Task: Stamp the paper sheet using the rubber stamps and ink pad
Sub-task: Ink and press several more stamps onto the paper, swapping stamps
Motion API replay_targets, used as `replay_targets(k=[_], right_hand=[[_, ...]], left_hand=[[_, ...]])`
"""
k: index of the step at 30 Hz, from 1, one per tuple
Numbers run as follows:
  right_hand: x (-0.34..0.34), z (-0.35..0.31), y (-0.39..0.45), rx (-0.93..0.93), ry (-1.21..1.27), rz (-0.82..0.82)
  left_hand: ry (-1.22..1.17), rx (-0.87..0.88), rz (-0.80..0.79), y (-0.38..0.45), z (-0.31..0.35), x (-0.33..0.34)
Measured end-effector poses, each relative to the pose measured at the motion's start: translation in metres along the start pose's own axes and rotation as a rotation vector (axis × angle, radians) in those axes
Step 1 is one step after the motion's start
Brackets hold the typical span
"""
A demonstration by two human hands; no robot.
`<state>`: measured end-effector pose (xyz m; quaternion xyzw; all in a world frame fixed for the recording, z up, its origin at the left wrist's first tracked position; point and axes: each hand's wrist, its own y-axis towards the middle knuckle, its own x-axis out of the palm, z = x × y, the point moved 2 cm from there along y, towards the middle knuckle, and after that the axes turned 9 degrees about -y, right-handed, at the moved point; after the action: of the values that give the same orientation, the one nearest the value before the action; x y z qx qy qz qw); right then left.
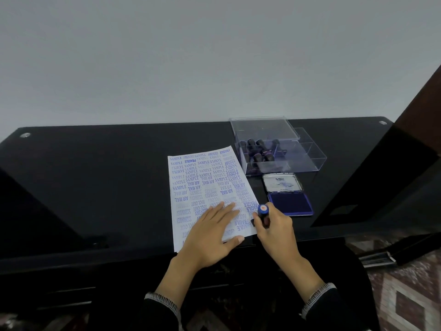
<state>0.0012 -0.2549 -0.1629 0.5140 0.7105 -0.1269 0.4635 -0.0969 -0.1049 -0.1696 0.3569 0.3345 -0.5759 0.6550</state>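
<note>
Nearest, two dark sleeves (164, 304) with pale knitted cuffs, reaching up from the bottom edge. Left hand (212, 232) flat on the lower part of the paper sheet (205, 187), fingers straight and spread a little, pressing it down on the black table (95, 177). Right hand (276, 225) just beside the sheet's lower right corner, fingers curled round a rubber stamp (263, 212) with a blue handle and a red dot on its top, held upright with its base at the sheet's edge; whether the base touches the paper cannot be told. Sheet crowded with blue prints in rows and at odd angles: SAMPLE, AIR MAIL, EXPRESS, FAX OUT, FRAGILE, AMENDED. Just right of the sheet and beyond the right hand, an ink pad (290, 203) lying open, dark blue pad toward the person, metal lid (281, 183) folded back behind it. Farther back, touching the sheet's upper right corner, a clear plastic box (307, 154) with several dark-handled stamps (259, 151) lying in its left compartment, its clear lid (262, 127) resting tilted across the back. Behind everything, a plain pale wall (191, 56).
</note>
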Motion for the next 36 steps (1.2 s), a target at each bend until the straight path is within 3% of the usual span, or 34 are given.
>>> replay_targets(k=[8,26,30,34,36], right_hand=[[-0.001,-0.003,-0.003,0.039,-0.135,0.021],[-0.006,-0.005,0.000,0.032,-0.176,-0.044],[-0.018,0.001,0.009,0.090,0.020,-0.137],[-0.039,0.016,0.019,0.375,0.357,0.121],[-0.048,0.019,0.021,0.433,0.443,0.158]], left_hand=[[0.010,0.004,0.020,0.000,-0.001,0.001],[-0.002,0.005,0.024,-0.001,-0.002,0.002],[-0.001,0.006,0.020,-0.001,-0.002,0.001],[-0.011,-0.002,0.016,-0.001,-0.002,0.001],[-0.013,-0.005,0.013,-0.002,-0.001,0.001]])
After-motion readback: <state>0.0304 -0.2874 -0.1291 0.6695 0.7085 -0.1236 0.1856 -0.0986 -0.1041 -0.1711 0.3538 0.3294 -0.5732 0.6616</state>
